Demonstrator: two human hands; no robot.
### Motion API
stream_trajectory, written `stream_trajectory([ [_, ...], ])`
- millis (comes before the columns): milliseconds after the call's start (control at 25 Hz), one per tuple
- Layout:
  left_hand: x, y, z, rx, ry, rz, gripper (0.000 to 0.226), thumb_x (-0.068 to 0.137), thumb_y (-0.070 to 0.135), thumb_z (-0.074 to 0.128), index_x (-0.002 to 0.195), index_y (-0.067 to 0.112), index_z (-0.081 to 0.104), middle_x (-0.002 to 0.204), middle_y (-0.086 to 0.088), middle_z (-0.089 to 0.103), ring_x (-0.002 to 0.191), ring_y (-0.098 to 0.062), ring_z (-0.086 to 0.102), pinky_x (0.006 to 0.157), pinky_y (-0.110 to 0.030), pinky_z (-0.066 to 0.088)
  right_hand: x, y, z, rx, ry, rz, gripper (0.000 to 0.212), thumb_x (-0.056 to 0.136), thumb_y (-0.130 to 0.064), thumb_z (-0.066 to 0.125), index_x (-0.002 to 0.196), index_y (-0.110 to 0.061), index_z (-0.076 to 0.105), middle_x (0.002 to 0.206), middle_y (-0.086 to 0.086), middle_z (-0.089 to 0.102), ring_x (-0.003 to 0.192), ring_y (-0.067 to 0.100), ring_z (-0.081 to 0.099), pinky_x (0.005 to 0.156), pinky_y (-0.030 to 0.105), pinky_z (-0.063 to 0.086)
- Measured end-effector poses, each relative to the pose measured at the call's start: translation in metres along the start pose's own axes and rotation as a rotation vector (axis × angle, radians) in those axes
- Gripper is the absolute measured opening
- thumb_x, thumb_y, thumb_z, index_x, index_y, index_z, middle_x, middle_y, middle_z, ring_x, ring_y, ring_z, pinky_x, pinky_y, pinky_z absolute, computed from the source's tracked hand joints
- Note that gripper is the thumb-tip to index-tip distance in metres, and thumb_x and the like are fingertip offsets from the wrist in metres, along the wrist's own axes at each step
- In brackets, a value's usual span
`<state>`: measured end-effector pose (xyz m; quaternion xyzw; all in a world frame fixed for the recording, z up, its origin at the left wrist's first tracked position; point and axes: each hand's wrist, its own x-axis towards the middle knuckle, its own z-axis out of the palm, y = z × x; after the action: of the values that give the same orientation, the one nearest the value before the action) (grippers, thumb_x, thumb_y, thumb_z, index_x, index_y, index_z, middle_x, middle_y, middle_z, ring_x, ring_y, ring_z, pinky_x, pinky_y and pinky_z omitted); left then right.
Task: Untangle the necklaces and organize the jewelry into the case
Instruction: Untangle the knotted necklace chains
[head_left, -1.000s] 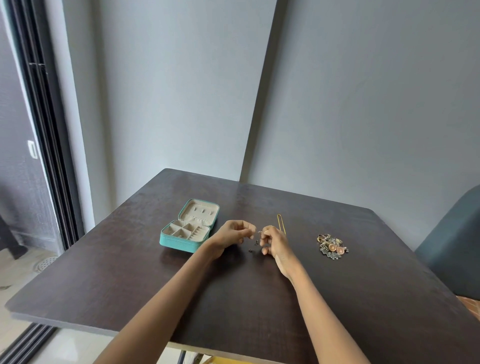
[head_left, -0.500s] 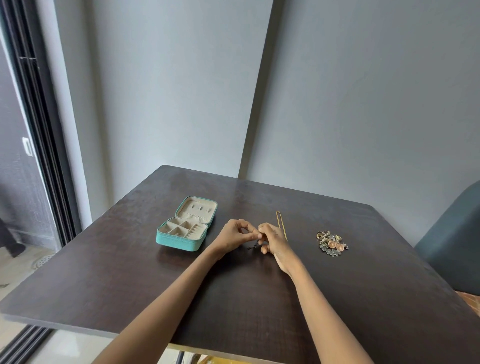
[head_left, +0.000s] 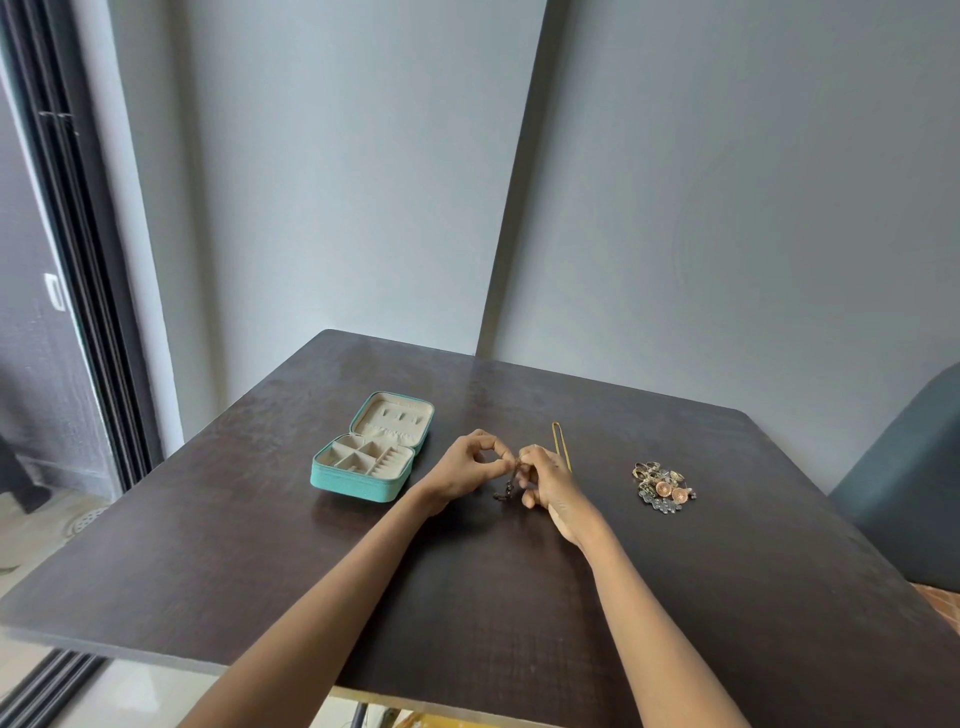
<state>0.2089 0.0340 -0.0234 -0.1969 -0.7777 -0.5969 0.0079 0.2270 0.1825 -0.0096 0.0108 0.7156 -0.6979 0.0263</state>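
Dark necklace (head_left: 506, 488) | pinched between left hand (head_left: 470, 467) grip and right hand (head_left: 545, 475) grip | dangling below fingertips

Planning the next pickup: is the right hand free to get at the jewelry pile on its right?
Probably not yet. The path to the jewelry pile is bare, but the right hand is pinching the necklace with the left hand.
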Motion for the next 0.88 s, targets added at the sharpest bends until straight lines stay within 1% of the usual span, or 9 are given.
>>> stream_trajectory([
  [80,0.0,-0.001,-0.001,-0.023,-0.019,-0.019,0.019,0.084,0.012,0.067,0.07,0.025,0.064,0.095,0.006,0.053,0.07,-0.013,0.043,0.065,-0.022,0.041,0.002,0.0,-0.002,0.086,0.038,0.01,0.024,0.09,-0.009,0.04,0.068,-0.016,0.043,0.064,-0.001,0.039,0.05,0.008,0.04,0.038,0.021,0.027],
  [160,0.0,0.0,-0.001,-0.053,-0.01,-0.047,0.018,0.085,0.014,0.067,0.071,0.024,0.064,0.095,0.005,0.054,0.073,-0.011,0.045,0.069,-0.019,0.041,0.002,0.001,-0.005,0.128,0.046,0.005,0.025,0.09,-0.009,0.041,0.067,-0.016,0.043,0.065,-0.001,0.039,0.051,0.008,0.04,0.038,0.021,0.027],
  [240,0.001,0.001,-0.001,-0.06,-0.009,-0.069,0.017,0.086,0.016,0.066,0.071,0.023,0.063,0.093,0.005,0.055,0.072,-0.006,0.046,0.068,-0.015,0.04,-0.001,0.002,-0.006,0.092,0.007,-0.024,0.024,0.091,-0.007,0.043,0.069,-0.015,0.048,0.066,0.001,0.041,0.052,0.008,0.04,0.039,0.02,0.028],
  [280,0.001,0.001,-0.001,-0.054,-0.008,-0.072,0.017,0.086,0.017,0.066,0.071,0.023,0.063,0.092,0.006,0.055,0.072,-0.006,0.045,0.068,-0.015,0.039,-0.001,0.002,-0.007,0.064,-0.021,-0.039,0.021,0.092,-0.008,0.045,0.072,-0.013,0.052,0.068,0.001,0.044,0.052,0.008,0.041,0.039,0.02,0.028],
  [360,0.002,0.0,-0.001,-0.05,0.016,-0.071,0.017,0.086,0.018,0.065,0.071,0.024,0.063,0.09,0.007,0.055,0.073,-0.012,0.044,0.069,-0.019,0.039,0.0,0.004,-0.008,0.007,-0.074,-0.055,0.015,0.093,-0.012,0.051,0.08,-0.01,0.058,0.071,0.001,0.05,0.053,0.007,0.044,0.038,0.02,0.03],
  [440,0.003,-0.001,0.0,-0.054,0.067,-0.069,0.019,0.085,0.017,0.067,0.069,0.026,0.063,0.088,0.007,0.055,0.073,-0.015,0.044,0.069,-0.022,0.039,0.002,0.008,-0.01,-0.042,-0.106,-0.073,0.011,0.091,-0.017,0.059,0.083,-0.01,0.061,0.072,0.002,0.051,0.053,0.006,0.043,0.038,0.019,0.031],
  [600,0.002,0.0,0.002,-0.073,0.14,-0.051,0.02,0.083,0.016,0.07,0.067,0.027,0.063,0.088,0.004,0.056,0.068,-0.006,0.044,0.068,-0.021,0.038,0.002,0.013,-0.011,-0.122,-0.056,-0.131,0.009,0.089,-0.014,0.062,0.081,-0.011,0.064,0.064,0.005,0.047,0.048,0.005,0.039,0.037,0.018,0.031],
  [760,0.0,0.001,0.001,-0.032,0.083,-0.043,0.017,0.083,0.019,0.07,0.069,0.026,0.064,0.093,0.005,0.054,0.06,-0.003,0.037,0.057,-0.013,0.035,0.001,0.009,-0.008,-0.094,0.024,-0.12,0.014,0.09,-0.008,0.056,0.077,-0.013,0.059,0.074,0.01,0.057,0.048,0.006,0.043,0.034,0.019,0.029],
  [880,0.0,0.001,0.0,0.0,0.058,-0.027,0.015,0.084,0.018,0.069,0.071,0.025,0.064,0.095,0.005,0.053,0.06,-0.004,0.036,0.057,-0.012,0.035,0.001,0.007,-0.005,-0.104,0.067,-0.11,0.016,0.09,-0.006,0.053,0.075,-0.012,0.056,0.072,0.006,0.059,0.048,0.007,0.043,0.034,0.019,0.028],
])
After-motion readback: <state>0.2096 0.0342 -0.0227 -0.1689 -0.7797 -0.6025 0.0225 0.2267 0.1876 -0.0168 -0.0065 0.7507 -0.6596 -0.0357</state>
